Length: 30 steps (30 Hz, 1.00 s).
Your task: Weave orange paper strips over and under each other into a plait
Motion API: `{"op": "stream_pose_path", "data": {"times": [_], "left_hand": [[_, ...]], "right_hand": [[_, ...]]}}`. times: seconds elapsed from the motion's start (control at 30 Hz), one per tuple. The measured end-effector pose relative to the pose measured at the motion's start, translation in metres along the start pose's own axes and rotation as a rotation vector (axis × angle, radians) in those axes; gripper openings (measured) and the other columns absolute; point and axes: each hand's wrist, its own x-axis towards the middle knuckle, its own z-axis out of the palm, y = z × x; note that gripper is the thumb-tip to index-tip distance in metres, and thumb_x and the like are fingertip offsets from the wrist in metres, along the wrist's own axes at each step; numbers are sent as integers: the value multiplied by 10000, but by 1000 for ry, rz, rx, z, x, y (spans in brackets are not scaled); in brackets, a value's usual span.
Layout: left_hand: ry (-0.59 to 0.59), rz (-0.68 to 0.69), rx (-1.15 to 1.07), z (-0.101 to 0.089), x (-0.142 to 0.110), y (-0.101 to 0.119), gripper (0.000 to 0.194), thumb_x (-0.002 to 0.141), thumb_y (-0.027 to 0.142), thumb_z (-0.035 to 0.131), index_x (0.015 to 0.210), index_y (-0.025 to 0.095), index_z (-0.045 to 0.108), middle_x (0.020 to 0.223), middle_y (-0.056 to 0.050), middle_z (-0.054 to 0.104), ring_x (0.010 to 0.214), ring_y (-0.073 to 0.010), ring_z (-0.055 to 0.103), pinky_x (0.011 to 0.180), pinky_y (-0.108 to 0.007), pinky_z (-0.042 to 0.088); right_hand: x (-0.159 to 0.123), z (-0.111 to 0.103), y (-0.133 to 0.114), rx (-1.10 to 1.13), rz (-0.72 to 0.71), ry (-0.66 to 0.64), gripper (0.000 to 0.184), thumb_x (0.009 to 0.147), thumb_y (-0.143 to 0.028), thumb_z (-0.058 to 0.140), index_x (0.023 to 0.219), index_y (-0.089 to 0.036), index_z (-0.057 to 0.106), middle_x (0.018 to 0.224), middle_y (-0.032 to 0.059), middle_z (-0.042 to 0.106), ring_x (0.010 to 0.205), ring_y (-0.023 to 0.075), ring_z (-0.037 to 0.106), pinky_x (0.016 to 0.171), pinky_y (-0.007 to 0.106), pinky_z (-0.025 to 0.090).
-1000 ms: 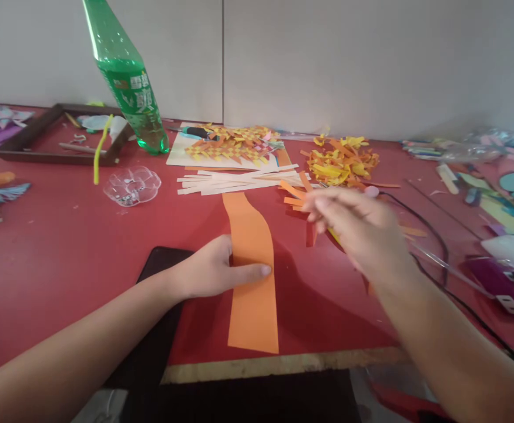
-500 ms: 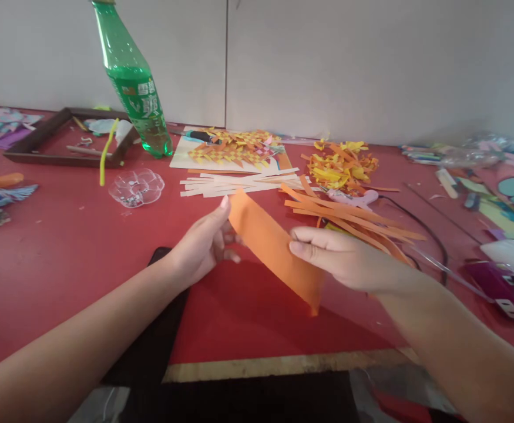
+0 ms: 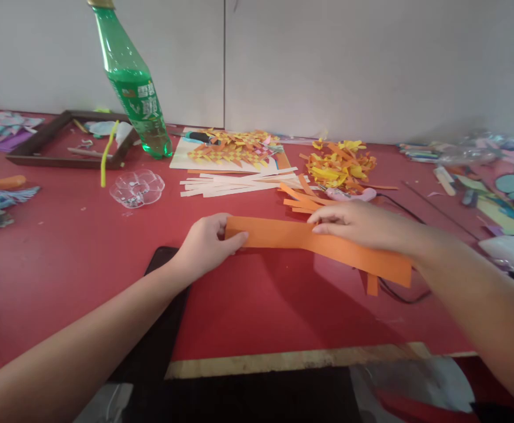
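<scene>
A long orange paper strip stretches sideways just above the red table. My left hand pinches its left end between thumb and fingers. My right hand grips its upper edge near the middle, fingers curled over it. The strip's right end reaches under my right forearm. Thin orange strips lie just behind my right hand, and white paper strips lie farther back.
A green bottle stands at the back left beside a wooden frame. A woven orange-yellow paper mat, a scrap pile and a clear flower-shaped dish lie behind. A black cable and craft supplies sit at right. A dark phone lies under my left wrist.
The orange strip was lying flat lengthwise under my left hand. Both hands lifted it and turned it until it lies sideways, right hand now gripping its upper edge.
</scene>
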Motion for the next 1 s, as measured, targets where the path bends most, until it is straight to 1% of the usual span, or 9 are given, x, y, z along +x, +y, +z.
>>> {"op": "stream_pose_path", "data": {"times": [0.1,0.17,0.23,0.3,0.43,0.53,0.67,0.87,1.0], "left_hand": [[-39,26,123,1,-1,-2,242,888,384,606,922,158,687,810,-62,752,701,-183,703,622,-275,547],[-67,-2,85,2,-1,0,241,901,368,587,948,153,686,839,-71,764,719,-182,722,628,-267,556],[-85,-47,2,2,-2,4,250,892,349,605,998,138,686,893,-87,772,750,-179,739,628,-247,562],[-102,-87,-82,3,-3,8,273,873,330,633,1042,123,687,933,-98,775,758,-174,748,634,-236,572],[-132,-108,-201,4,-6,12,226,856,271,631,1002,121,714,932,-88,779,746,-165,747,665,-241,590],[-128,-96,-209,4,-6,12,199,850,240,616,970,130,731,862,-68,776,717,-158,734,647,-238,587],[-128,-89,-101,7,-4,9,221,869,250,585,991,139,733,848,-72,767,738,-170,731,664,-259,586],[-11,168,96,7,-9,10,347,907,411,602,1183,204,638,1215,-82,693,1069,-211,676,851,-289,555],[-76,402,376,4,-14,9,330,828,451,716,1072,236,660,1156,-67,700,1034,-225,664,829,-301,541]], "right_hand": [[0,-4,7,-228,-19,-300,105,846,-271,686,867,-280,789,827,29,777,654,217,688,546,312,463],[0,-3,-2,-349,-72,-229,97,829,-285,699,886,-268,775,814,53,757,671,234,673,580,342,486],[-2,6,-21,-447,-145,-4,127,842,-278,674,941,-258,751,919,95,738,862,292,677,743,421,523],[-5,25,-44,-386,-173,179,158,874,-315,652,1004,-245,709,1018,104,725,1005,305,666,883,468,518],[-12,71,-70,-270,-233,119,507,787,-434,769,1212,-222,592,1328,141,624,1241,319,579,1015,501,496],[-13,92,-64,-218,-263,124,376,845,-348,726,1176,-217,604,1278,139,660,1195,293,614,1009,508,501],[-12,97,-50,-204,-369,240,75,905,-237,651,970,-216,684,1086,93,737,1002,234,690,1037,513,453],[-15,95,-46,-207,-293,105,153,933,-185,602,939,-241,744,1062,56,746,970,205,692,1035,474,415],[-15,95,-47,-216,-254,72,183,936,-162,574,946,-244,738,1082,51,736,999,211,682,1072,499,356]]}}
